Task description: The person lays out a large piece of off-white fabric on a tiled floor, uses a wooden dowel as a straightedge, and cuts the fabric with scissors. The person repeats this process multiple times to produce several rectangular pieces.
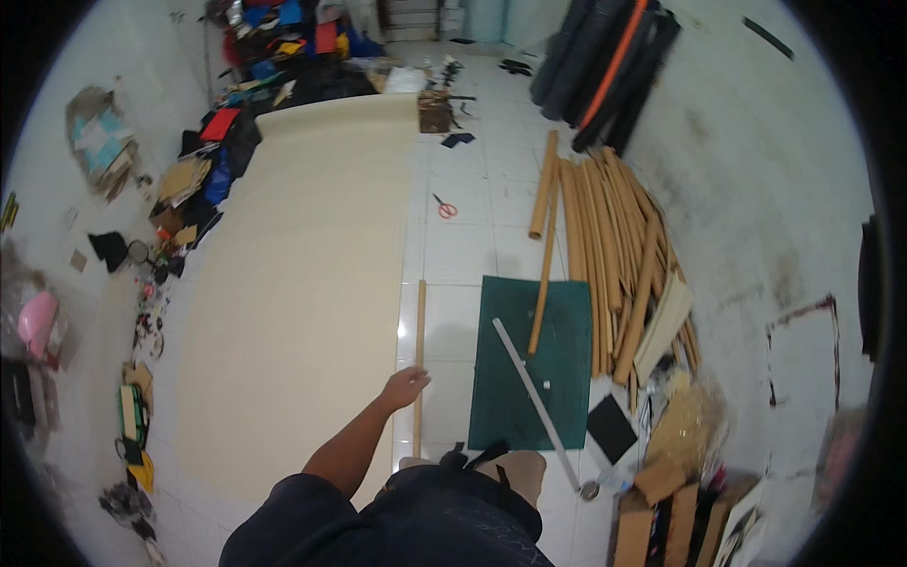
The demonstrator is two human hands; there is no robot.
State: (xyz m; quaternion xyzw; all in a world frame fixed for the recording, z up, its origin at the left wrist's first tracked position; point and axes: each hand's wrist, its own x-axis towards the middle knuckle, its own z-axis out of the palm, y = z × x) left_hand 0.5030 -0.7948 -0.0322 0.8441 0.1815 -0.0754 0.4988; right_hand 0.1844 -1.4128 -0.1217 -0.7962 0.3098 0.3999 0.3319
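Observation:
My left hand reaches out from the lower left. Its fingers close around a long, thin light-brown stick, which runs lengthwise along the white floor tiles. The stick lies just right of a wide cream sheet, spread over the floor and still rolled at its far end. My right hand is out of view. To the right of the stick lies a dark green cutting mat, with a long pale straight bar slanting across it. Red-handled scissors rest on the tiles farther off.
Many brown cardboard tubes lie along the right, one thin tube reaching onto the mat. Dark rolls lean against the right wall. Cardboard boxes stand at the lower right. Mixed clutter lines the left and far side.

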